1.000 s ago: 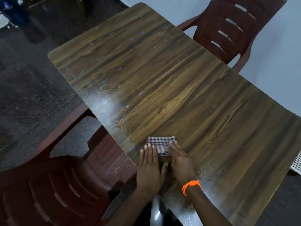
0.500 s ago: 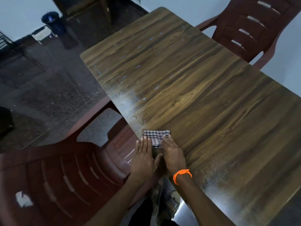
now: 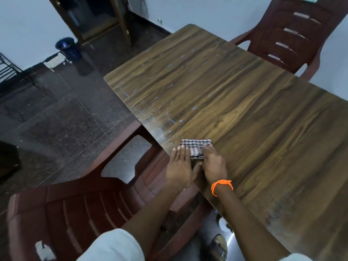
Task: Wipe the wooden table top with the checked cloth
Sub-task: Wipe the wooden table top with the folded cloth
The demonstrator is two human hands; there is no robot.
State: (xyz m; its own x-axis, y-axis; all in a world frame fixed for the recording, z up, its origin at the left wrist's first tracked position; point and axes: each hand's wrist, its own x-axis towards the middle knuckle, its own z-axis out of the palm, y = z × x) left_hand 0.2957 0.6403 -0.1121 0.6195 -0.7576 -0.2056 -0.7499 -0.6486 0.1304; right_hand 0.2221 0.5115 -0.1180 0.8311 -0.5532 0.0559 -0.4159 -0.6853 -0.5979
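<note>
A folded checked cloth lies on the wooden table top close to its near left edge. My left hand lies flat with straight fingers, its fingertips on the cloth's left part and its palm over the table edge. Beside it, my right hand, with an orange band at the wrist, presses flat on the cloth's right part. The cloth's near portion is hidden under both hands. Small pale streaks and a dull smear mark the table's far left half.
A dark red plastic chair stands at the table's near left edge, under my arms. Another red chair stands at the far side by the wall. On the dark floor at far left sit a blue bin and a wooden door frame.
The view has tilted up and left, showing more floor and wall. Both hands stay flat on the cloth at the table's near edge, with no clear shift along the table.
</note>
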